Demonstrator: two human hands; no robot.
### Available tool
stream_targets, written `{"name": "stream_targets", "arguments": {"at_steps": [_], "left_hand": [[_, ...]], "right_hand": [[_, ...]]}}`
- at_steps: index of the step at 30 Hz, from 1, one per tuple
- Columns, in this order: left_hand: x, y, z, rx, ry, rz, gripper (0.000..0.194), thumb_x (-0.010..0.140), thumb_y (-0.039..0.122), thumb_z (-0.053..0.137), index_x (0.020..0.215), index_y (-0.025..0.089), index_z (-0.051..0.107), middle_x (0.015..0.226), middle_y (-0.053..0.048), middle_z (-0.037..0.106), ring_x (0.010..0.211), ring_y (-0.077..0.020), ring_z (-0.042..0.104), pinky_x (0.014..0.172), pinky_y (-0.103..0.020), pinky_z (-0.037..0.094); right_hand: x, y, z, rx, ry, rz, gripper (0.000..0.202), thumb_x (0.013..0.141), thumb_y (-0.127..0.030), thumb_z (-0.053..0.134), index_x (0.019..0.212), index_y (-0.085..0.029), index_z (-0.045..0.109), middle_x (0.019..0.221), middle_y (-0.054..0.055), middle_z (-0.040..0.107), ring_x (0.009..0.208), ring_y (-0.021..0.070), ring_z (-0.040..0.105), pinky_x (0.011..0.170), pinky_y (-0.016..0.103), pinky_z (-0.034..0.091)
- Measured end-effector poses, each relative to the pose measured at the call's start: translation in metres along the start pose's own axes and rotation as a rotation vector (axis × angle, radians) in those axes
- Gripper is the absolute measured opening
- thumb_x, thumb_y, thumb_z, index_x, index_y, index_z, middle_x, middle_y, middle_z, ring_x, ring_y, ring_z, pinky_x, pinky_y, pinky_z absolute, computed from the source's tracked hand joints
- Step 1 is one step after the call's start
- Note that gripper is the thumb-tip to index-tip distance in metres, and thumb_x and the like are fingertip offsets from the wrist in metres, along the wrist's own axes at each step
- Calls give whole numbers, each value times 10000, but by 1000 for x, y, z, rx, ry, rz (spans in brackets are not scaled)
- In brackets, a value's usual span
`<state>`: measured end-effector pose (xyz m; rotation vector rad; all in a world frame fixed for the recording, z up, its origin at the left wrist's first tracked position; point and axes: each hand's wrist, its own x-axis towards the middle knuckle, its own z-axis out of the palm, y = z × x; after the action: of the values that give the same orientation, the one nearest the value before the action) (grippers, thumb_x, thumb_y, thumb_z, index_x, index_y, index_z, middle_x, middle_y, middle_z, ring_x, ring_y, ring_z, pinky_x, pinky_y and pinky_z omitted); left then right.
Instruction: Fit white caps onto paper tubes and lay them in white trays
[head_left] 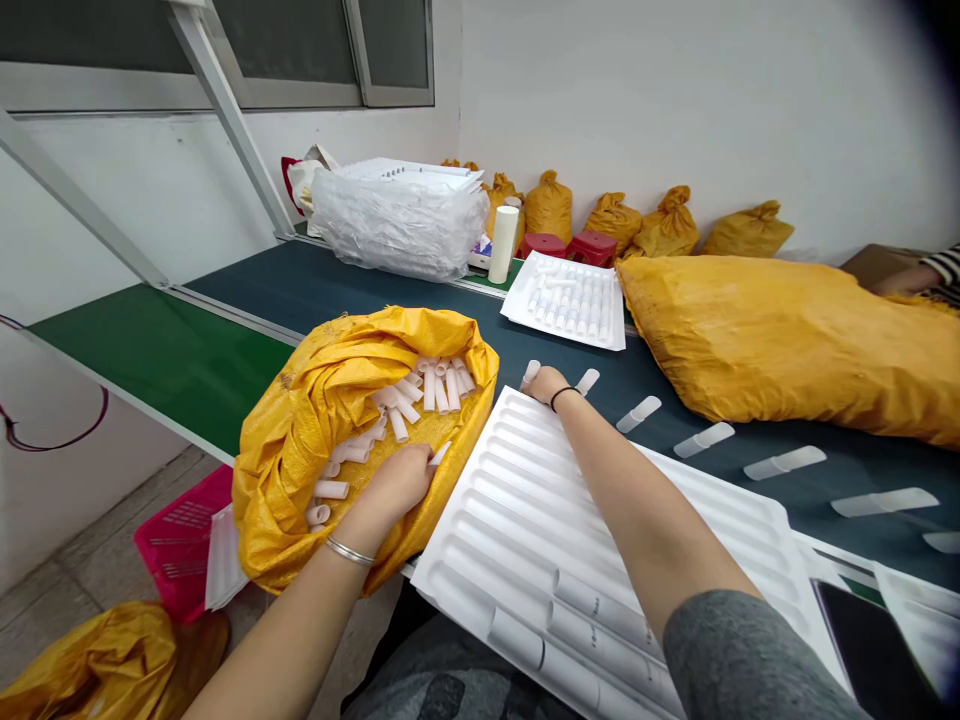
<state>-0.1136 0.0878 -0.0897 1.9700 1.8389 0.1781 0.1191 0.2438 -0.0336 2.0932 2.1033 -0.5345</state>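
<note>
One yellow sack (274, 440), mouth folded open, sits left of centre in the frame, with loose short white tubes (439, 385) inside. Left hand (405, 478), with a silver bracelet (349, 552) at the wrist, is in the mouth of the sack; its grip is closed on a short tube (441, 453) that projects past the fingers. Right hand (546, 386), dark band (564, 396) at the wrist, is at mid-frame, just beyond the far corner of a grooved white tray (517, 470); its grip is closed about the lower part of an upright-leaning tube (531, 372). Thumb contact not visible from where I stand.

Tray: slanted across the lower centre, most visible grooves bare; printed tubes (600, 610) lie in those at the near end. Beyond it, a spaced row of flat-tipped tubes (703, 439) runs along the dark bench (277, 280) toward the right edge.

Surroundings: second tray (615, 338), loaded, upper centre right; large yellow bag (787, 340) lying at right; plastic-wrapped stack (397, 225) upper centre left; pink basket (176, 550) lower left. Another person's striped sleeve (946, 265) shows at the right edge.
</note>
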Motion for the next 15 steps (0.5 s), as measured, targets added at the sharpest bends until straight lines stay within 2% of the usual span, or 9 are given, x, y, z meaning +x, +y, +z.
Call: {"name": "stream_targets", "arguments": {"at_steps": [2, 4, 6, 7, 9, 10, 12, 15], "left_hand": [[2, -6, 0, -15, -1, 19, 149, 765, 202, 539, 862, 182, 650, 890, -87, 692, 836, -228, 638, 766, -307, 463], [1, -11, -4, -25, 33, 30, 137, 727, 155, 548, 821, 168, 647, 885, -105, 678, 853, -250, 628, 797, -340, 453], [-2, -14, -10, -45, 107, 38, 169, 740, 126, 511, 845, 154, 641, 915, -124, 660, 899, -270, 610, 843, -382, 437], [-4, -13, -14, -65, 151, 49, 195, 759, 127, 494, 894, 151, 633, 954, -125, 651, 939, -271, 597, 872, -391, 428], [-9, -10, -22, -112, 230, 86, 237, 809, 167, 481, 1017, 160, 594, 1052, -107, 626, 1022, -247, 565, 926, -374, 412], [-12, -6, -25, -143, 265, 112, 242, 832, 205, 486, 1056, 168, 572, 1086, -93, 614, 1049, -231, 552, 941, -355, 409], [-20, 3, -31, -242, 330, 188, 223, 861, 282, 502, 1053, 183, 560, 1087, -68, 608, 1053, -206, 546, 940, -325, 417], [-34, 19, -36, -426, 395, 324, 186, 869, 314, 530, 1009, 199, 570, 1041, -43, 615, 1020, -187, 558, 923, -310, 426]], "right_hand": [[-10, 3, -10, -33, -1, 8, 269, 911, -331, 546, 1070, -121, 601, 1055, 85, 629, 907, 180, 619, 787, 359, 516], [-35, 5, -19, -64, 48, -24, 270, 917, -295, 521, 1056, -84, 614, 1058, 135, 639, 970, 234, 612, 804, 366, 486], [-79, 4, -18, -83, 94, -104, 268, 932, -256, 459, 1023, -81, 641, 1051, 165, 651, 1011, 265, 601, 818, 349, 452], [-106, 3, -11, -91, 91, -170, 279, 941, -250, 426, 986, -108, 662, 1011, 147, 670, 985, 251, 613, 814, 332, 443], [-163, 2, 14, -102, -2, -346, 270, 910, -283, 480, 806, -166, 700, 860, 85, 702, 827, 204, 649, 741, 287, 451], [-190, 2, 32, -166, -82, -506, 256, 880, -318, 529, 787, -162, 708, 821, 96, 702, 772, 217, 654, 680, 294, 458], [-233, 5, 69, -288, -152, -708, 241, 806, -370, 629, 748, -151, 711, 725, 105, 689, 681, 241, 646, 583, 312, 453], [-262, 15, 116, -318, 49, -846, 136, 700, -275, 720, 761, -156, 693, 709, 89, 675, 647, 244, 628, 526, 319, 443]]}}
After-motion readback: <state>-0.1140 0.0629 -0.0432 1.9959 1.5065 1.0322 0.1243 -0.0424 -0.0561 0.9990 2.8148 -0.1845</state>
